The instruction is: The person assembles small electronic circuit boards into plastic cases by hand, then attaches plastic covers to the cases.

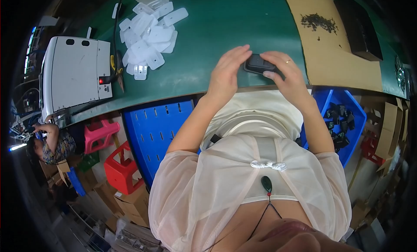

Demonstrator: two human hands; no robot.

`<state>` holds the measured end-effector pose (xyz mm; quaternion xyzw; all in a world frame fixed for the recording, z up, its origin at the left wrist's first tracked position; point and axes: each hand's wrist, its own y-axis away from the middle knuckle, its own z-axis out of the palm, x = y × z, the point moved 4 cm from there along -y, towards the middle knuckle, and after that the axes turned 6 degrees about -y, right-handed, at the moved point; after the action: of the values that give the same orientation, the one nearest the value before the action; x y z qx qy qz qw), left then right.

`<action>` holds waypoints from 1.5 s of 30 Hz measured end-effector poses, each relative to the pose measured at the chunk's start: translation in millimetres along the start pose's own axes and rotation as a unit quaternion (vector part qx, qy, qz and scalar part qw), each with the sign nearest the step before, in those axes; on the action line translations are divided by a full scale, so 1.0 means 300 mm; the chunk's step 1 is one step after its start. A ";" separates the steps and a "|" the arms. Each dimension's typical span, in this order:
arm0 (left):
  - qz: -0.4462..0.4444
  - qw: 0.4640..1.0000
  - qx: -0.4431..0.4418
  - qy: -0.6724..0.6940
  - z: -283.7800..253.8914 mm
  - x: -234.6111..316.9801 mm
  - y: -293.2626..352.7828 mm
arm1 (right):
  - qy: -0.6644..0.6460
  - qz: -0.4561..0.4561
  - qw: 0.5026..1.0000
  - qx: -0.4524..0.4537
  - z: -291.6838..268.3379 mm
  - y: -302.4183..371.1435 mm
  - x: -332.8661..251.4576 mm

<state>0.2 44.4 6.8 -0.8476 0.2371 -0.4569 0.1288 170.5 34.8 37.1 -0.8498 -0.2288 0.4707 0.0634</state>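
A small black plastic case (258,63) with rounded corners lies on the green tabletop (208,39) near its front edge, between my two hands. My left hand (225,76) is at its left side, the fingers stretched out and close together, their tips by the far left corner. At its right end, my right hand (290,78) has the thumb on the near side and the bent fingers on the far side. A ring shows on one right finger. The underside of the case is hidden.
Translucent white plastic plates (150,41) are heaped at the far left, by yellow-handled pliers (116,69) and a white machine (78,73). Right: cardboard (343,65) with small black pieces (319,23) and a black box (358,30). Below are a blue bin (354,141) and blue slotted tray (158,126).
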 end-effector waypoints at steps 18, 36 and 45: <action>0.053 0.984 -0.099 -0.136 0.003 0.010 0.003 | 0.034 -0.022 0.999 -0.019 0.032 0.004 0.028; 0.090 0.984 -0.039 -0.150 0.075 -0.053 -0.202 | -0.128 0.100 0.978 0.131 -0.060 0.015 0.156; -0.232 0.955 -0.010 0.182 0.246 -0.429 -0.851 | 0.159 0.010 0.969 0.188 -0.049 0.057 0.162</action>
<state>73.8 329.6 -14.5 -0.7827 0.0577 -0.6188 -0.0344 210.2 43.0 2.0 -0.8887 -0.1146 0.3648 0.2528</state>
